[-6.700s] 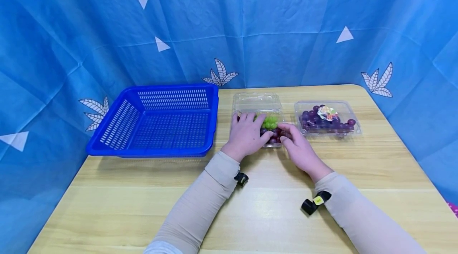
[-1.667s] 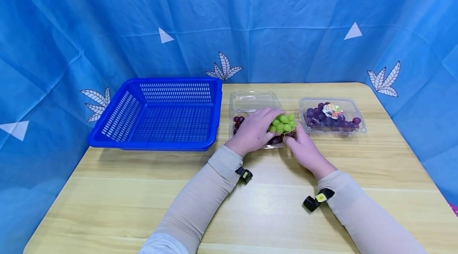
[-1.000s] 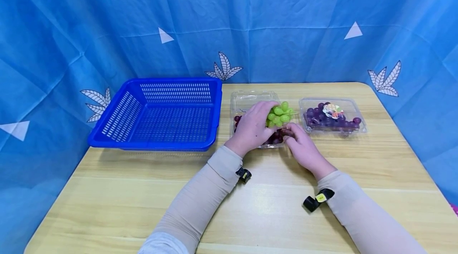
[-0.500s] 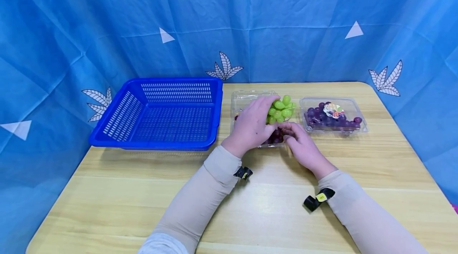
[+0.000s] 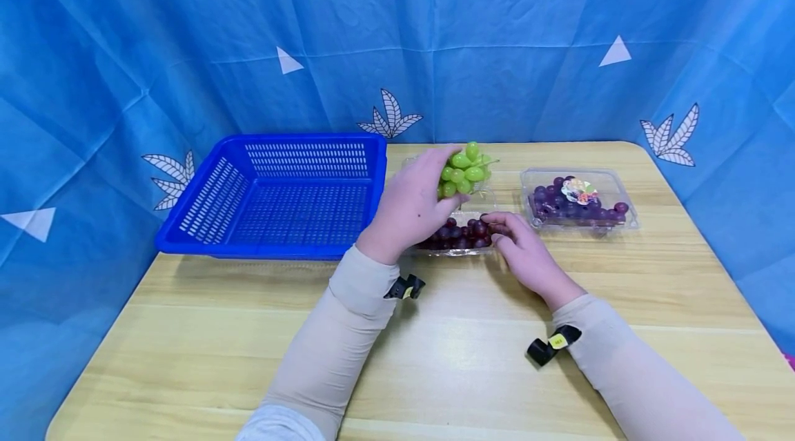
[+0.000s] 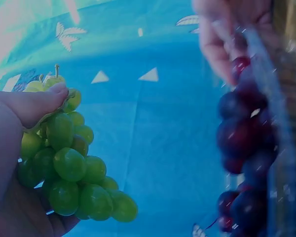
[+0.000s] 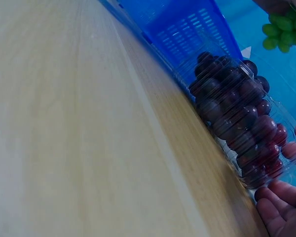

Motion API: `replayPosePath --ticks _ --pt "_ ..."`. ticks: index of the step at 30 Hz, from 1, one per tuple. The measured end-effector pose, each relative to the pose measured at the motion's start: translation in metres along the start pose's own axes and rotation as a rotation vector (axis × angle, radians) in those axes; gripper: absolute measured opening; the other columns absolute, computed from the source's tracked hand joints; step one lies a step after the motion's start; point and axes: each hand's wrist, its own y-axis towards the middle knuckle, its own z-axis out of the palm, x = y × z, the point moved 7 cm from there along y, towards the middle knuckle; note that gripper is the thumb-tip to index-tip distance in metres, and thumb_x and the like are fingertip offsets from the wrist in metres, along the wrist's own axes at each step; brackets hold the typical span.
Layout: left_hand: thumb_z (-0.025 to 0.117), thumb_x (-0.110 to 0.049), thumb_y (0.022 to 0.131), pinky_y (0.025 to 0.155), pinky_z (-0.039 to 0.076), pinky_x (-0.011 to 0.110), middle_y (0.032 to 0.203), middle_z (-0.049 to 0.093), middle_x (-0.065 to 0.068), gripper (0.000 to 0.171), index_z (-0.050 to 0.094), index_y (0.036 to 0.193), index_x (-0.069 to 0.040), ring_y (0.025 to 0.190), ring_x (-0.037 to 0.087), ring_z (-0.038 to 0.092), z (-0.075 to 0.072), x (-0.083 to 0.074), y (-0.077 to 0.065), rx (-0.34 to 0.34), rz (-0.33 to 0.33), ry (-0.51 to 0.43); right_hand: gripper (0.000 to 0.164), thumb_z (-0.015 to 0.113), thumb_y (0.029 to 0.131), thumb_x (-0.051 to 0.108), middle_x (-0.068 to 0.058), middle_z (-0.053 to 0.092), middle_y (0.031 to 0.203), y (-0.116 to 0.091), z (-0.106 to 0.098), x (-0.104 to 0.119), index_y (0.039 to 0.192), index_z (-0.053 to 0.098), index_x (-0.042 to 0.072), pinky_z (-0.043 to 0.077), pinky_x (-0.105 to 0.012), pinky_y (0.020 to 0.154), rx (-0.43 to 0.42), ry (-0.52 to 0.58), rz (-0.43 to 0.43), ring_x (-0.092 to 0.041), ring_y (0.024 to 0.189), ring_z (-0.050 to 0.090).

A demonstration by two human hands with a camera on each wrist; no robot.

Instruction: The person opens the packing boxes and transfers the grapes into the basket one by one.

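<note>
My left hand (image 5: 406,206) holds a bunch of green grapes (image 5: 464,169) up over an open clear plastic box (image 5: 462,252). The left wrist view shows the thumb laid across the stem end of that bunch (image 6: 71,165), the grapes hanging below. Dark purple grapes (image 5: 458,234) lie inside the box, whose raised lid is partly hidden behind my left hand and the green bunch. At the box's right end, my right hand (image 5: 528,255) grips the side wall between thumb and fingers, seen also in the right wrist view beside the purple grapes (image 7: 237,108).
A blue plastic basket (image 5: 267,251) with slotted walls stands at the left of the wooden table (image 5: 472,372). To the right sits a second clear box (image 5: 611,185), closed, with purple grapes and a round fruit label. A blue curtain (image 5: 509,96) hangs behind.
My left hand has lifted the green grapes out of the box, then up and to the left, uncovering the purple ones. My right hand has stayed by the box's right end.
</note>
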Motion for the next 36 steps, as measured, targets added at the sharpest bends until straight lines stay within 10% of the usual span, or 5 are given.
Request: replayPosePath --ticks 24,36 --pt "0.052 -0.057 0.088 0.069 0.048 0.036 0.111 0.056 -0.003 0.066 0.037 0.140 -0.020 0.088 0.014 0.054 -0.047 0.067 -0.013 0.022 -0.298 0.045 0.034 0.046 0.097 0.020 -0.006 0.045 0.131 0.000 0.001 0.000 0.131 0.050 0.020 0.035 -0.053 0.097 0.022 -0.013 -0.014 -0.026 0.116 0.047" --pt "0.050 -0.055 0.090 0.073 0.047 0.042 0.105 0.055 0.000 0.065 0.036 0.141 -0.017 0.090 0.020 0.053 -0.048 0.101 -0.028 0.214 -0.451 0.039 0.035 0.045 0.097 0.020 -0.005 0.045 0.131 0.000 0.001 0.000 0.131 0.050 0.021 0.036 -0.052 0.097 0.024 -0.022 -0.011 -0.025 0.116 0.047"
